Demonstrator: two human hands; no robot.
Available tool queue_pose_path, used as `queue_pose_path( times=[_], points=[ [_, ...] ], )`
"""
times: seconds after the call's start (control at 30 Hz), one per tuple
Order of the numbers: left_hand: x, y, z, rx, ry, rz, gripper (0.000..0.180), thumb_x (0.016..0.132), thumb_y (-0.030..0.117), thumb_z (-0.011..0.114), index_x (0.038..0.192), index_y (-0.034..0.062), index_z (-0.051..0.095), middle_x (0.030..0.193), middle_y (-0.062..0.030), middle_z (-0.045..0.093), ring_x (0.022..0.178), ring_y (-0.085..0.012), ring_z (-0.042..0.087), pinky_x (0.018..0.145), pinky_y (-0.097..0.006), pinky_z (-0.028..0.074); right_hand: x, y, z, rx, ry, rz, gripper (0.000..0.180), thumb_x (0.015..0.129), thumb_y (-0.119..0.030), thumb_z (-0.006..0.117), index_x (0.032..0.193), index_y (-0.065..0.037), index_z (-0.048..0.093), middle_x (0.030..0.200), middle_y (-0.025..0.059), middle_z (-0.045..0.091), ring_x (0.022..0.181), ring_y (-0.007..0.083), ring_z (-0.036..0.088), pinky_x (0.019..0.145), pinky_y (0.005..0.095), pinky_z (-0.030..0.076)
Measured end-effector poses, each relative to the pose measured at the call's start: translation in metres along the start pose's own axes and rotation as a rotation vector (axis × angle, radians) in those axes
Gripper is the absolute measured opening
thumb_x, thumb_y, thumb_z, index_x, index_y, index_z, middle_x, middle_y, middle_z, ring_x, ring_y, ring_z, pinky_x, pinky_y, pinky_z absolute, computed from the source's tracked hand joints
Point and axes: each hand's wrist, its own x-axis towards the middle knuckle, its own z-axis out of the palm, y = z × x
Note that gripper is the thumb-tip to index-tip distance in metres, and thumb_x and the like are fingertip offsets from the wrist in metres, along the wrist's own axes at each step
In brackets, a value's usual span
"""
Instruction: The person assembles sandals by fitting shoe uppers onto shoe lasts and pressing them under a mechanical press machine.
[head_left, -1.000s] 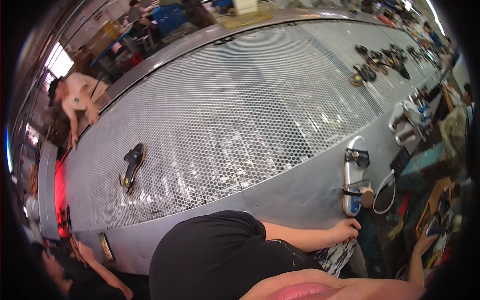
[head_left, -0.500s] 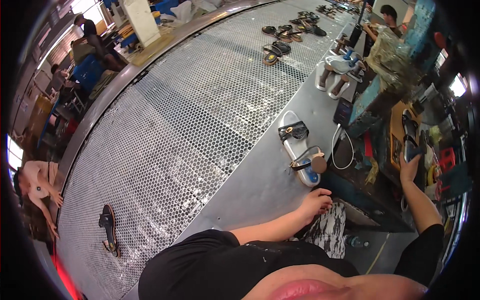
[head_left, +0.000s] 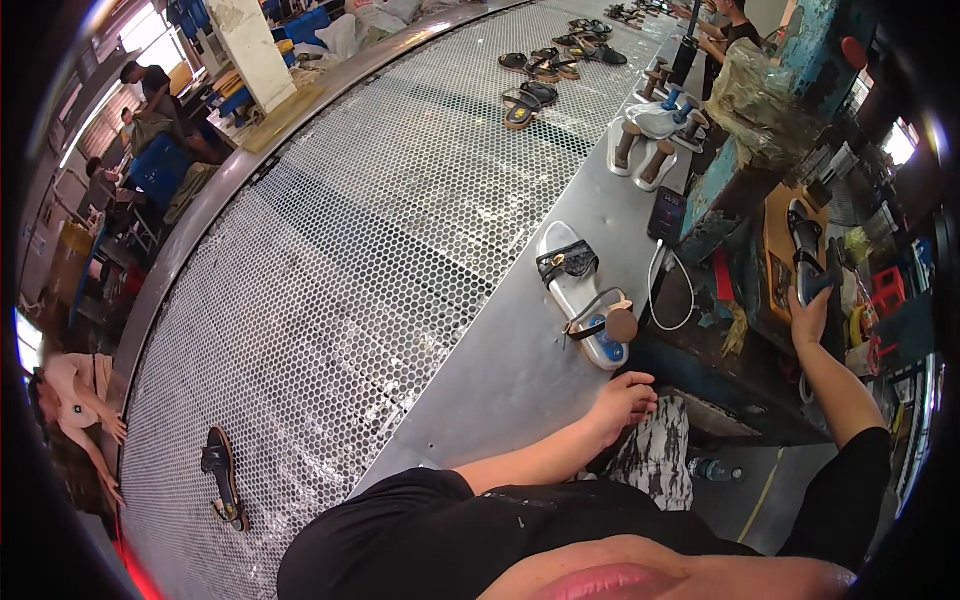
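Note:
My right hand is closed around the heel end of a black sandal, which lies along a tan board on the bench at the right. Just off the edge of the metal table, my left hand hangs with loosely bent fingers and nothing visible in it. Beside it on the grey metal strip lies a white shoe last with black straps, a brown round piece and a blue heel part. Alone on the perforated surface at the lower left rests another black sandal.
Several dark sandals sit at the far end. White lasts with brown posts stand on the strip near a phone with a white cable. A blue-painted post rises by the bench. A person leans at the left edge.
The whole view has shifted slightly, with the table and bench now further left. My right hand keeps its hold on the sandal, and my left hand stays near the table edge.

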Motion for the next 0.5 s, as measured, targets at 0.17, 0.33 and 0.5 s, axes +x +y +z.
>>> queue_pose_path(
  times=[0.17,0.33,0.5],
  points=[
    [-0.003,-0.004,-0.001,0.01,-0.002,0.007,0.026,0.089,0.014,0.057,0.115,0.0105,0.051,0.091,-0.0017,0.06,0.083,-0.0119,0.059,0.074,-0.027,0.048,-0.006,-0.009,-0.01,0.036,-0.039,0.067,0.09,0.082,-0.039,0.067,0.14,0.013,0.021,0.136,0.0346,0.039,0.128,0.0426,0.04,0.106,0.0387,0.033],
    [-0.011,-0.005,0.0,0.016,-0.005,0.013,0.026,0.089,0.013,0.056,0.115,0.0103,0.052,0.091,-0.0017,0.06,0.083,-0.0119,0.059,0.074,-0.028,0.048,-0.011,-0.012,-0.017,0.041,-0.004,0.016,0.092,0.083,-0.039,0.067,0.14,0.014,0.019,0.133,0.035,0.042,0.124,0.0433,0.044,0.102,0.0383,0.036],
    [-0.017,-0.009,-0.001,0.014,-0.012,0.005,0.025,0.09,0.013,0.056,0.114,0.0103,0.052,0.092,-0.002,0.059,0.084,-0.012,0.059,0.074,-0.028,0.048,-0.016,-0.009,-0.022,0.037,0.026,0.003,0.091,0.083,-0.037,0.067,0.14,0.013,0.018,0.131,0.0346,0.044,0.122,0.0436,0.045,0.101,0.0385,0.036]
  ],
)
